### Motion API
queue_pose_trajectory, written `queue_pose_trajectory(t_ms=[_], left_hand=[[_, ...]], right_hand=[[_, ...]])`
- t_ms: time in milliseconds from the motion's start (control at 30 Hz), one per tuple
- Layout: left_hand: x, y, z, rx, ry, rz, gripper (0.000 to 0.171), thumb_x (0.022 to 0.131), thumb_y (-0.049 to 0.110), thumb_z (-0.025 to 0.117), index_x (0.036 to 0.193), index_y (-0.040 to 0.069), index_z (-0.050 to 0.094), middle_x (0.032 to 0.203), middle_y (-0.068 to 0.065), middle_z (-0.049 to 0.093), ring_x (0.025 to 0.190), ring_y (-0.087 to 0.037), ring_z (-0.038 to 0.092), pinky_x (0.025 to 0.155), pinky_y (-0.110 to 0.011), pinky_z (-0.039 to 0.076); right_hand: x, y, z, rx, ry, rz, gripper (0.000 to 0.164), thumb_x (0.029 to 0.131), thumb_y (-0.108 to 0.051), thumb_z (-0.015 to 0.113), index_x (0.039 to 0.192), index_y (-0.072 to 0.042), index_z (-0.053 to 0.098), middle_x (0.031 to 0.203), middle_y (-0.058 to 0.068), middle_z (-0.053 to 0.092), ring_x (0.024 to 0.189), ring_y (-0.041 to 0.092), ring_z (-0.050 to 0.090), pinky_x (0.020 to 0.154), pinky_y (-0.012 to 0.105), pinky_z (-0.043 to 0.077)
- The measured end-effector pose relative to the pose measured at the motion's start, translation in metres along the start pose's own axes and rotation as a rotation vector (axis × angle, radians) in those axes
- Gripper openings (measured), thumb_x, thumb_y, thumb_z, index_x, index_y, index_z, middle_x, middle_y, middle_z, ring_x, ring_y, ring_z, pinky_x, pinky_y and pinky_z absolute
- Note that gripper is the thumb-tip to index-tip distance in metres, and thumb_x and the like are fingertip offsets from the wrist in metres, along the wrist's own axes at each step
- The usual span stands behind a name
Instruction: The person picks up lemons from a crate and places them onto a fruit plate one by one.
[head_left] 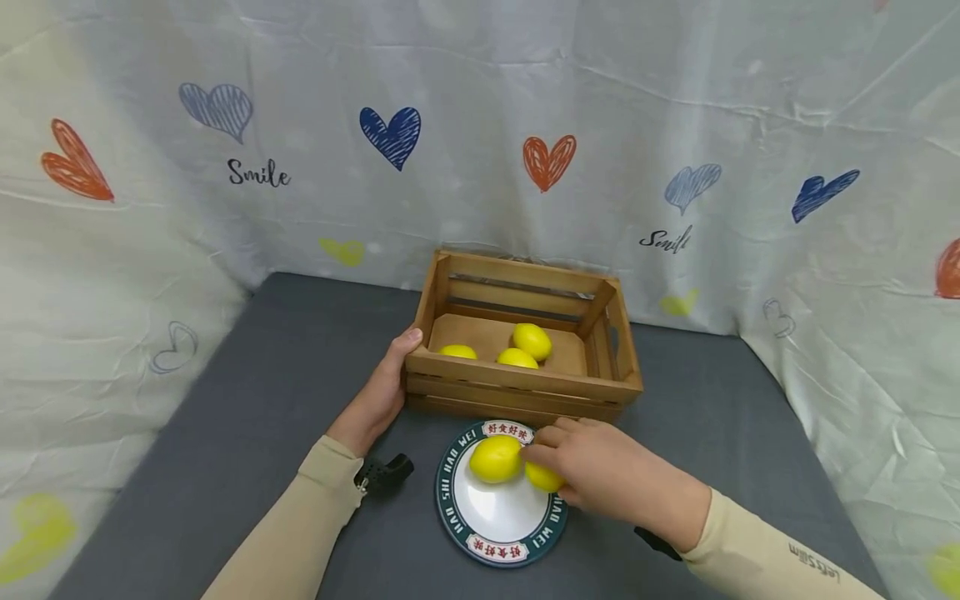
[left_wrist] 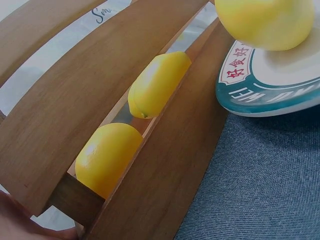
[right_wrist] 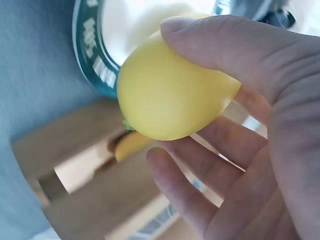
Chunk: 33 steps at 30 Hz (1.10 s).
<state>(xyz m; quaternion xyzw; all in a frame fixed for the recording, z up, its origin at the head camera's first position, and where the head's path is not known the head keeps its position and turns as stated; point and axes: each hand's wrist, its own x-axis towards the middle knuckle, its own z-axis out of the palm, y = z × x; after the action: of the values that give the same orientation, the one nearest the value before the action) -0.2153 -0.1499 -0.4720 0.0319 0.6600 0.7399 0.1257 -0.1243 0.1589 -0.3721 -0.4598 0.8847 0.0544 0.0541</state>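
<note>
At the far left, a white cloth (head_left: pixel 315 50) printed with hearts and "Smile" lettering is seen; it is hung behind and along both sides of the grey desk (head_left: pixel 277 408). The left hand (head_left: pixel 381 387), sleeved in beige, is placed at the near left corner of a slatted wooden crate (head_left: pixel 570 385); its grip is clamped on the crate's end, the thumb laid on the rim and the fingers largely hidden. A black strap (head_left: pixel 386 475) is worn on that wrist.

Three lemons are contained in the crate: a left lemon (head_left: pixel 457 352), a middle lemon (head_left: pixel 517 358) and a rear lemon (head_left: pixel 532 341). The lower parts of the first two are concealed by the front wall, which is interposed between them and a green-rimmed plate (head_left: pixel 497 515). The plate is positioned on the desk, just before the crate.

A whole lemon (head_left: pixel 495 459) is borne by the plate. Immediately to its right, a held lemon (head_left: pixel 543 477) is clasped in the grip of the right hand (head_left: pixel 600 465), between thumb and fingers; whether the plate is touched by it cannot be told. The plate's upper right rim is obstructed by that hand.
</note>
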Motion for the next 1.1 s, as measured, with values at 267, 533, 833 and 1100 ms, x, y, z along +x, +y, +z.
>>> queue_pose_trajectory(t_ms=[267, 533, 833, 1100], left_hand=[[0.001, 0.000, 0.000, -0.016, -0.020, 0.021, 0.092, 0.099, 0.065, 0.041, 0.176, 0.027, 0.006, 0.181, -0.006, 0.004, 0.165, -0.034, 0.010, 0.133, -0.065, 0.005], [0.000, -0.001, 0.001, 0.013, 0.000, 0.011, 0.094, 0.099, 0.067, 0.041, 0.176, 0.026, 0.004, 0.182, -0.006, 0.000, 0.165, -0.032, 0.007, 0.133, -0.065, 0.001], [-0.002, 0.000, 0.000, 0.016, 0.008, 0.015, 0.093, 0.100, 0.063, 0.040, 0.176, 0.023, 0.005, 0.182, -0.008, 0.000, 0.166, -0.032, 0.006, 0.133, -0.065, 0.000], [-0.002, -0.001, -0.001, 0.007, 0.014, 0.006, 0.096, 0.099, 0.065, 0.042, 0.176, 0.021, 0.005, 0.182, -0.008, -0.001, 0.167, -0.032, 0.004, 0.133, -0.065, -0.001]], right_hand=[[0.001, -0.004, 0.018, 0.031, -0.037, 0.014, 0.048, 0.084, -0.021, 0.093, 0.129, -0.024, 0.075, 0.116, -0.003, 0.076, 0.101, 0.018, 0.068, 0.089, 0.035, 0.060], [0.004, -0.006, 0.028, 0.033, -0.029, 0.009, 0.046, 0.085, -0.018, 0.090, 0.128, -0.024, 0.075, 0.112, -0.003, 0.076, 0.098, 0.017, 0.067, 0.089, 0.035, 0.060], [0.007, -0.008, 0.032, 0.052, -0.030, 0.016, 0.047, 0.084, -0.019, 0.091, 0.127, -0.024, 0.074, 0.109, -0.004, 0.075, 0.093, 0.016, 0.065, 0.087, 0.034, 0.059], [0.007, -0.010, 0.030, 0.073, -0.058, 0.036, 0.050, 0.085, -0.021, 0.091, 0.131, -0.024, 0.074, 0.112, -0.003, 0.076, 0.096, 0.017, 0.066, 0.090, 0.036, 0.060]])
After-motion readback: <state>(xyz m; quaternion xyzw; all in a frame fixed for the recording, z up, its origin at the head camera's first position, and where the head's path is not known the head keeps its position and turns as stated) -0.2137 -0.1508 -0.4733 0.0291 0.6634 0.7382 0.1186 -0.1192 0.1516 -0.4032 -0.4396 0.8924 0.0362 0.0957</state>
